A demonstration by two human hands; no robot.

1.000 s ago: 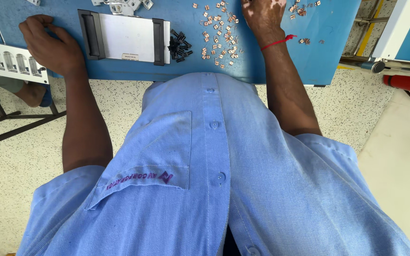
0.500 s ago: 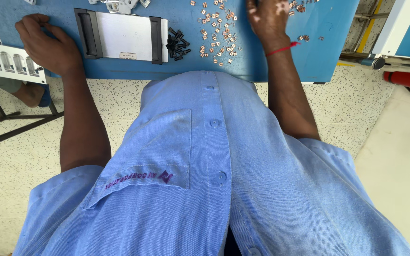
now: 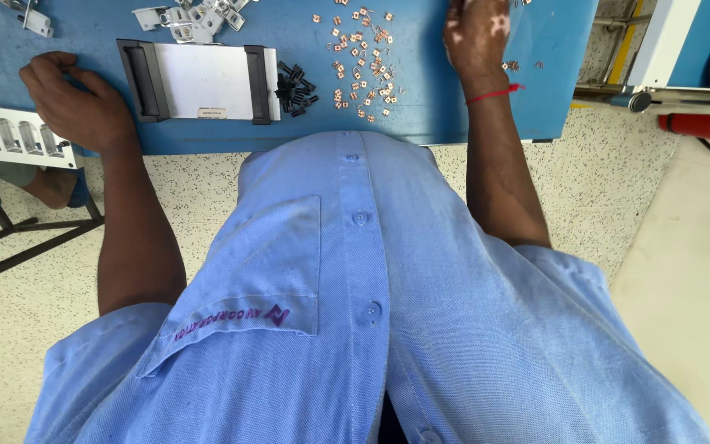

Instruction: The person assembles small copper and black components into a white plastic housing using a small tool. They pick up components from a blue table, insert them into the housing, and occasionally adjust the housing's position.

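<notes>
Blue counter [image 3: 421, 115] at top of view, speckled floor below it, head camera pitched steeply down so most of the picture is the person's light blue shirt [image 3: 355, 329]. Left hand [image 3: 76, 103] lies knuckles-up near the counter's front edge, fingers curled loosely under; looks like it's braced there, not gripping, and I see nothing in it, though the palm side is hidden. Just below that hand, a white perforated metal strip [image 3: 14, 136] overhangs the counter edge. Just to its right sits a white panel with two black handles [image 3: 199, 80], flat and square to the edge, probably parked centrally so both hands can reach it. Beyond the panel, a heap of bent silver brackets [image 3: 195, 18], partly cut off by the top edge. Between panel and right hand: a tight pile of small black parts [image 3: 296, 87], then a loose scatter of small copper-coloured clips [image 3: 363, 57], spread thin, likely so single pieces can be picked out. Right hand [image 3: 477, 37], red thread at the wrist, is palm-down at the far side of that scatter with a few more clips just right of it; its fingertips run off the top of the picture, so can't tell whether it's pinching a clip or only resting. Clips and black parts are too small to tell exact type. Right of the counter, a white-and-blue frame and a red object [image 3: 704, 127] on the floor, neither identifiable.
</notes>
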